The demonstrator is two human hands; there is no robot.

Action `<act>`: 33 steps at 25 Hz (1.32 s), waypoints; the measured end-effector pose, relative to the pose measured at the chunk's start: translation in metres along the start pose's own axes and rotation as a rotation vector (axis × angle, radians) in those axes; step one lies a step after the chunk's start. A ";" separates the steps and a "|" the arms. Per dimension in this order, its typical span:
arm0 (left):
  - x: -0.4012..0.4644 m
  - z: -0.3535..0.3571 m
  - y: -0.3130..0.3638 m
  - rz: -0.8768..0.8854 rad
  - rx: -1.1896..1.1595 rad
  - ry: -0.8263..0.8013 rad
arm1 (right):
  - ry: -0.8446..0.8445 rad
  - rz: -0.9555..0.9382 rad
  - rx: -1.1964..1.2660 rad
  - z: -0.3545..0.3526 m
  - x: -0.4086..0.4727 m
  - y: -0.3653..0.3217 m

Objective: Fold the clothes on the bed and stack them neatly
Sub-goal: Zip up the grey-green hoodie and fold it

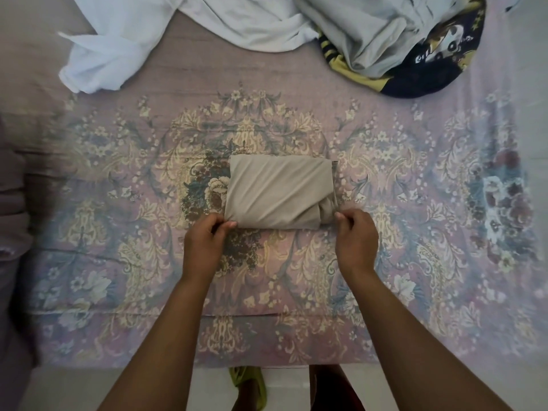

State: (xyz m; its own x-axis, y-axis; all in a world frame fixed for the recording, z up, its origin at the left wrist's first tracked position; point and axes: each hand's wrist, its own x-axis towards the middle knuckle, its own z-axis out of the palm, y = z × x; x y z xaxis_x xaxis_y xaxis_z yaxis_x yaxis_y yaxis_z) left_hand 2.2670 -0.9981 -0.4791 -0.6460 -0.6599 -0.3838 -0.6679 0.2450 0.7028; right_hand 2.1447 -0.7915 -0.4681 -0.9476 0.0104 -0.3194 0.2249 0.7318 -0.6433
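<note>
1. A beige garment [278, 192], already folded down to a small rectangle, lies at the middle of the bed [118, 203] on the flowered sheet, just beyond the person's hands.
2. The left hand [204, 241] pinches the near left corner of the garment between thumb and curled fingers [229, 224].
3. The right hand [355, 232] has its fingers curled at the near right corner, where the cloth bunches; it appears to grip that bunch, though the contact is partly hidden.
4. Both forearms reach straight in from the near edge, wrists level, knuckles up, hands well apart at the garment's two near corners.
5. To finish this fold well, the bunched right corner probably needs tucking under or smoothing flat, with both corners kept level so the edges line up square.
6. Still to fold at the far side: a white garment [133, 40] to the left, a pale grey garment [370, 34] to the right, and a dark printed cloth [439, 63] beneath it.
</note>
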 end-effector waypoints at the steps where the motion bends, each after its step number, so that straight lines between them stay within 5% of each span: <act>1: -0.002 0.001 0.002 -0.014 -0.048 0.014 | 0.021 0.016 0.039 0.001 -0.005 -0.002; 7: -0.004 0.007 0.021 -0.133 -0.251 0.090 | -0.144 0.218 0.217 0.018 -0.020 -0.013; 18: -0.020 0.022 0.035 -0.317 -0.316 0.349 | 0.097 0.174 0.283 0.013 -0.004 -0.010; 23: -0.021 0.028 0.036 -0.329 -0.285 0.212 | -0.151 0.160 0.147 0.004 0.015 -0.008; 28: -0.002 0.020 0.046 -0.247 -0.215 0.334 | -0.096 0.155 0.296 -0.001 0.022 -0.025; 33: 0.039 0.026 0.067 -0.388 -0.214 0.155 | -0.175 0.078 0.170 0.002 0.037 -0.041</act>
State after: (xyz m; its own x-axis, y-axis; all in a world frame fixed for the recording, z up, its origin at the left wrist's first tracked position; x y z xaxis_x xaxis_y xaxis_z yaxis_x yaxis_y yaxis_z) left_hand 2.1879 -0.9889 -0.4628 -0.2897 -0.7761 -0.5601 -0.7474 -0.1821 0.6389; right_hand 2.1010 -0.8225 -0.4552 -0.8756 -0.0666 -0.4784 0.3444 0.6083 -0.7151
